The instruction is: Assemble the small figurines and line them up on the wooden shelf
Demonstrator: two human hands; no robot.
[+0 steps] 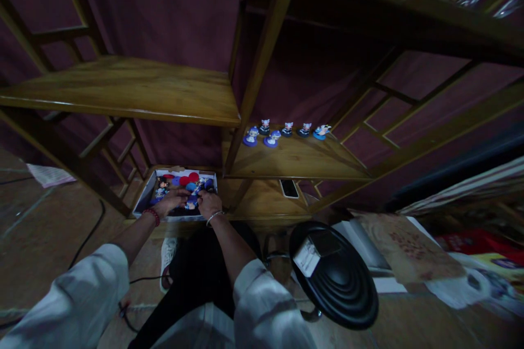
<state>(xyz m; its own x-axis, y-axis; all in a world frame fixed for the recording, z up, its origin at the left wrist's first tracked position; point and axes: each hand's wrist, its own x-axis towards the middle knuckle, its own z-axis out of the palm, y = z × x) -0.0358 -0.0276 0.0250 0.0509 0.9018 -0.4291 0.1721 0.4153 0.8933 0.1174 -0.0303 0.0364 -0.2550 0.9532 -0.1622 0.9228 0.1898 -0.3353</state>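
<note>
Both hands are inside a shallow white box filled with small toy figurines and coloured round bases. My left hand, with a red bead bracelet, lies over the figurines, its fingers stretched towards the box's middle. My right hand, wearing a light bracelet, has its fingers bent around a blue-and-white figurine between the hands; the exact grip is too small to make out. Dark-haired figurines sit at the box's left side. Red round bases lie along the back.
On the wooden shelf to the right stand several figurines on round bases. Below it lies a phone. A higher shelf overhangs the box. A black round stool carries a small box. Cables cross the floor.
</note>
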